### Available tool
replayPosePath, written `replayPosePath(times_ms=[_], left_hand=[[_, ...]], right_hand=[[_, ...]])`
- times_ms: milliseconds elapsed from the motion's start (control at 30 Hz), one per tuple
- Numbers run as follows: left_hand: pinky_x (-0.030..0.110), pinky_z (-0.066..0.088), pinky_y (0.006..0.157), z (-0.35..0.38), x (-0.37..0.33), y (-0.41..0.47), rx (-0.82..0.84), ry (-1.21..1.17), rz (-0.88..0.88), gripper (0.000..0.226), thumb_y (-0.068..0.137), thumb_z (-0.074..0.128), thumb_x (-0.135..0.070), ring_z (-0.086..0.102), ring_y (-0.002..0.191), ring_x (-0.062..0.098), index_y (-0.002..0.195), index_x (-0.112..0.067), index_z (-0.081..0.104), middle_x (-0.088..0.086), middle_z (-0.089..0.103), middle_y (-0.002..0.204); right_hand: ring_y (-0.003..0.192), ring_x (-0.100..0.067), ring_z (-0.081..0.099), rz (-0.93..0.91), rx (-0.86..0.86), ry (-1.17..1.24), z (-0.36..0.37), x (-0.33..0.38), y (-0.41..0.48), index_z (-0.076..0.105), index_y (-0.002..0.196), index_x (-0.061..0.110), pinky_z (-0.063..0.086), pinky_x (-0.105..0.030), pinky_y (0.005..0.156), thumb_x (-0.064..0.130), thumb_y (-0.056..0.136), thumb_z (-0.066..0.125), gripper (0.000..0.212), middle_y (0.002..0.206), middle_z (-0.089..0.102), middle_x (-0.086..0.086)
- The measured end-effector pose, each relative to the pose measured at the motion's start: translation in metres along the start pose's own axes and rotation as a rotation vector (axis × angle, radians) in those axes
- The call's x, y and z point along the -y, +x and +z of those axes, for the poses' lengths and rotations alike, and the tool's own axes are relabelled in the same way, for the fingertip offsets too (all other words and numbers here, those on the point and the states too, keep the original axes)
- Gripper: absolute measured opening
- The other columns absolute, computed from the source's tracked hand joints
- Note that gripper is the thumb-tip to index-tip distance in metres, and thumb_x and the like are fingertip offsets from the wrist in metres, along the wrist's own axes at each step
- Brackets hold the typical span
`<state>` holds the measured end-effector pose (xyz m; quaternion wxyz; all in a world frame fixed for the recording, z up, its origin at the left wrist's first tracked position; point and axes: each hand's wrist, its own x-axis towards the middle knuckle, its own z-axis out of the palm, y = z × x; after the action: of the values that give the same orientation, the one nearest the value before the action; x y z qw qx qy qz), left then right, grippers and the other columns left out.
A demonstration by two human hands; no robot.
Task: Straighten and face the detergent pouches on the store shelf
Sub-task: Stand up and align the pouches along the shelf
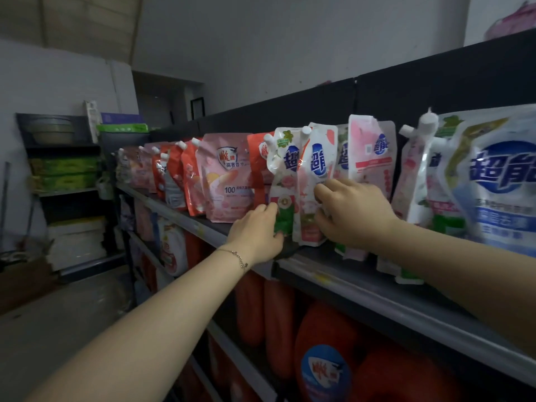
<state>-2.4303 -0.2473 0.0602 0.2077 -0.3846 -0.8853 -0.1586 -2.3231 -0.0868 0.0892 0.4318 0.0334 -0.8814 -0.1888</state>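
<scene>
On the shelf [362, 288], the left hand [255, 233] grips the green pouch [282, 175] low down. The right hand [353, 216], fingers curled, pinches the pink pouch [316, 169] touching it.

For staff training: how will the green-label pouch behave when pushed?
Probably floppy: the pouch leans, creased, where the left hand grips it. Likely tippy: tall, narrow base; the right hand holds its neighbour. Glossy film may slip.
</scene>
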Motion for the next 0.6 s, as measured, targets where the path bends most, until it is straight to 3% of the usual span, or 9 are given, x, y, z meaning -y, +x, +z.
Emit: replayPosePath(times_ms=[133,367,500,600], left_hand=[[0.043,0.047,0.087,-0.005,0.042,0.006,-0.018,0.013,0.001,0.034,0.091,0.052,-0.03,0.051,0.115,0.029,0.12,-0.016,0.044,0.006,0.051,0.124],[0.041,0.047,0.088,-0.015,0.127,-0.001,-0.057,0.048,-0.019,0.034,0.091,0.051,-0.033,0.051,0.115,0.027,0.121,-0.017,0.046,0.004,0.051,0.125],[0.038,0.045,0.077,-0.022,0.179,-0.011,-0.051,0.092,-0.045,0.023,0.092,0.05,-0.032,0.052,0.107,0.028,0.107,-0.018,0.041,0.002,0.048,0.107],[0.038,0.047,0.078,-0.025,0.216,-0.017,-0.041,0.097,-0.075,0.022,0.093,0.05,-0.033,0.053,0.104,0.026,0.106,-0.018,0.04,-0.001,0.048,0.106]], right_hand=[[0.055,-0.029,0.057,-0.02,-0.024,0.019,0.026,0.029,0.028,0.054,0.072,0.01,0.027,-0.022,0.042,0.023,0.075,0.061,0.015,0.063,0.055,-0.004],[0.056,-0.03,0.059,-0.033,-0.083,0.056,0.071,0.093,0.078,0.054,0.072,0.01,0.028,-0.024,0.042,0.028,0.073,0.055,0.017,0.064,0.057,-0.005],[0.055,-0.029,0.057,-0.047,-0.099,0.093,0.096,0.134,0.106,0.051,0.07,0.011,0.015,-0.017,0.046,0.022,0.07,0.067,0.019,0.062,0.055,-0.004],[0.053,-0.03,0.056,-0.065,-0.101,0.152,0.113,0.165,0.126,0.052,0.069,0.011,0.023,-0.021,0.042,0.025,0.071,0.058,0.015,0.06,0.052,-0.004]])
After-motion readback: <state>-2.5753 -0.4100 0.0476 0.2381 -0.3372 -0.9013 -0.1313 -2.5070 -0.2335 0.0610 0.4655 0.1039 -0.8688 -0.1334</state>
